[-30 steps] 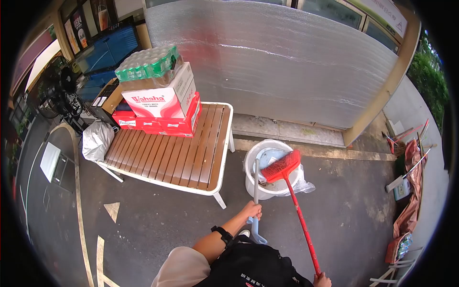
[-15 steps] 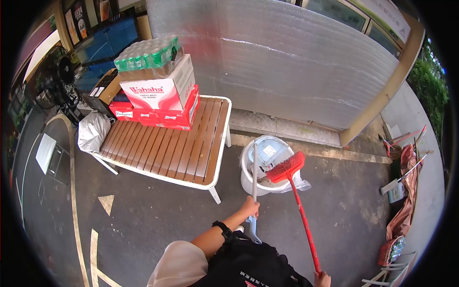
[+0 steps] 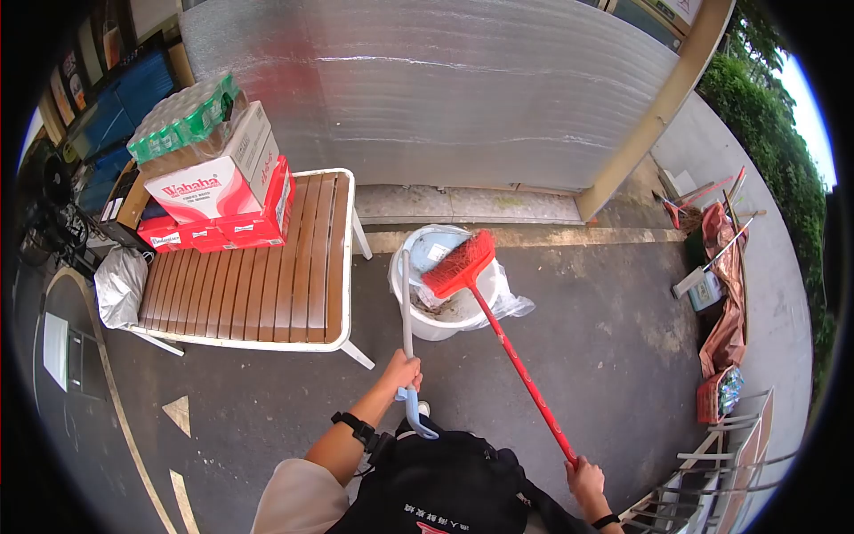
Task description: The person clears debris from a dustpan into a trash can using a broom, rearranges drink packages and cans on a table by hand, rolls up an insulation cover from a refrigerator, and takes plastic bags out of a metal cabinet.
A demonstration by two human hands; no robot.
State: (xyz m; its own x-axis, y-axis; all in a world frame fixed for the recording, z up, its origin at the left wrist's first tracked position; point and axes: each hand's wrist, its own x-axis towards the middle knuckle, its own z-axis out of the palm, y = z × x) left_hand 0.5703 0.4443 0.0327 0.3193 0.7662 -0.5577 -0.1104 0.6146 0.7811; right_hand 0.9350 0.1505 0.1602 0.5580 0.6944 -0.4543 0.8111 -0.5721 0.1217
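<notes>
My left hand (image 3: pixel 402 372) is closed around the grey pole of a long-handled dustpan (image 3: pixel 406 311), just above its light-blue hooked end. The pole's far end reaches over a round white bin (image 3: pixel 436 331), where a light-blue pan-like part with a label lies; the join between them is unclear. My right hand (image 3: pixel 587 482) grips the lower end of a red broom (image 3: pixel 511 354). The broom's head is raised, bristles to the left, over the bin's right side. Dirt or debris shows inside the bin, and clear plastic hangs over its right rim.
A slatted table (image 3: pixel 311 267) at left bears stacked drink cartons (image 3: pixel 209 200) and a green can pack (image 3: pixel 182 120). A silver bag (image 3: pixel 120 285) sits at its corner. Silver sheeting (image 3: pixel 427 98) covers the wall behind. Brooms (image 3: pixel 703 196), a red basket (image 3: pixel 709 400) and metal racks (image 3: pixel 725 458) line the right.
The view has swung right, so the table and bin appear further left. More of my right hand and wrist now shows. Both hands keep their holds, and the broom head remains over the bin.
</notes>
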